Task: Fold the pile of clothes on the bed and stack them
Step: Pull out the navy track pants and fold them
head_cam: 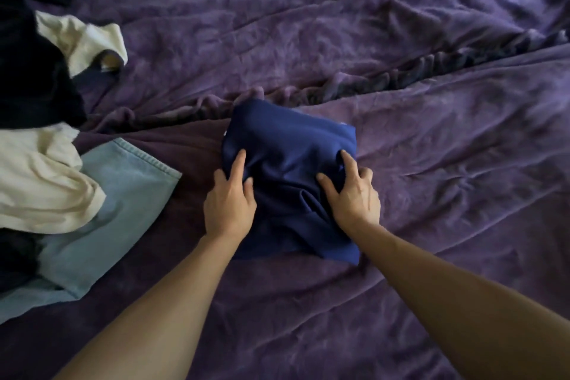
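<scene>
Head view, garment: a navy garment (290, 163), folded to a small bundle, is laid on the purple bed cover (431, 163) in the middle of the bed
Left hand: the left hand (229, 200) is set on the bundle's left edge, forefinger and thumb on top, the other fingers curled over the side, so the folds are kept from springing open
Right hand: the right hand (351, 194) is closed likewise on the right edge; cloth is bunched between the thumbs
Step judged: the bundle is probably being gripped for lifting or a last fold
Pile: cream cloth (40, 188), jeans (123, 194) and black cloth (30, 86) are heaped at the left, apart from the bundle
Open room: bare cover is seen beyond and to the right, where a stack could be started
</scene>
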Tool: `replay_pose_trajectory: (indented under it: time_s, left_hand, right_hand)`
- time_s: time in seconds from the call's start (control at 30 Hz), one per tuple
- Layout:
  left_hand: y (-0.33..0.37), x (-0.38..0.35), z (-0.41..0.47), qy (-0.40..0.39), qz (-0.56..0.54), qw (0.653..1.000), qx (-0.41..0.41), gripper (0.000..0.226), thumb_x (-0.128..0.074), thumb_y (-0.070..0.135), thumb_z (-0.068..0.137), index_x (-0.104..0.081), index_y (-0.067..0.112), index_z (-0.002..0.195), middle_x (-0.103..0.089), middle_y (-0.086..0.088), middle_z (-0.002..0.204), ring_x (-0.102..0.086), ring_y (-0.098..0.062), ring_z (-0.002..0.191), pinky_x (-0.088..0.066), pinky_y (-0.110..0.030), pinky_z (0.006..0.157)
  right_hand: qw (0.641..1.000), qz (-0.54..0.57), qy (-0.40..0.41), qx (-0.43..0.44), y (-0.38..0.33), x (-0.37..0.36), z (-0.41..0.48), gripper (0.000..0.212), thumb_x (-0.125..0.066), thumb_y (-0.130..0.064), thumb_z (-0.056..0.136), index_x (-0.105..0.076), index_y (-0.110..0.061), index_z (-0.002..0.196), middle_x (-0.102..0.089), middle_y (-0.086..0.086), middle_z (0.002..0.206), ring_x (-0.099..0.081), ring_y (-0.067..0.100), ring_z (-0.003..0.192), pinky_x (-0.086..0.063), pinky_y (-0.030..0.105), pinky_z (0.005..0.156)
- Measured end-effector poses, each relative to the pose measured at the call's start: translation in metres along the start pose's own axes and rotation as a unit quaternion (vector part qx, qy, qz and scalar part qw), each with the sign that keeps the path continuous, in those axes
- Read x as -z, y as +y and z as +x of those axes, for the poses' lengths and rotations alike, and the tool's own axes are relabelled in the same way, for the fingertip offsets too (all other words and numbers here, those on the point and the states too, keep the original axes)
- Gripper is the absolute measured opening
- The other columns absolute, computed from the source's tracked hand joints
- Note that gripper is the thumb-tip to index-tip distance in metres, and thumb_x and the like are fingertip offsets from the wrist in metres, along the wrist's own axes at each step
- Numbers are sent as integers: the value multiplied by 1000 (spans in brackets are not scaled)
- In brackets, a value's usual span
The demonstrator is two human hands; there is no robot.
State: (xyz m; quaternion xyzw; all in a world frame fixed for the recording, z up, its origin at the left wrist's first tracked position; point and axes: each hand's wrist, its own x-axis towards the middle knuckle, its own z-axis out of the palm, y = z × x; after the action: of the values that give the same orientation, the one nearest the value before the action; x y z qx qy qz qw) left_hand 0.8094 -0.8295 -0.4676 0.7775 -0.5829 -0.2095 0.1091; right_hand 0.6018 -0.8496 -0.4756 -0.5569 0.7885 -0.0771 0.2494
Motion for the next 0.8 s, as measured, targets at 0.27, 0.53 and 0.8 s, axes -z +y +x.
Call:
replay_pose_trajectory:
  time_s: [0.27, 0.53, 0.8]
  left_hand:
    - [100, 22, -93, -63, -31, 997, -40, 47, -51, 28, 96, -44, 22, 142, -53, -16, 124, -60, -40, 95, -47, -44, 75]
    - [253, 0, -199, -86, -84, 988, -93, 47, -48, 31, 98, -41, 22, 143, -49, -10, 136, -61, -30, 105, -51, -37, 80]
    - [429, -24, -270, -68, -157, 976, -137, 47, -49, 31, 98, -41, 24, 143, -46, -11, 143, -52, -27, 123, -49, -37, 91]
  right_hand:
    - [999, -8, -25, -29, 93, 103, -65, 49, -49, -56, 91, -35, -44, 137, -47, 3, 119, -61, 38, 95, -42, 39, 75]
    - [998, 7, 24, -60, 237, 225, -118, 51, -50, -54, 92, -37, -41, 139, -48, 2, 122, -62, 36, 93, -45, 38, 74]
    - [992, -15, 114, -47, 364, 377, -122, 53, -51, -55, 91, -38, -39, 139, -49, 3, 123, -62, 38, 94, -46, 40, 73]
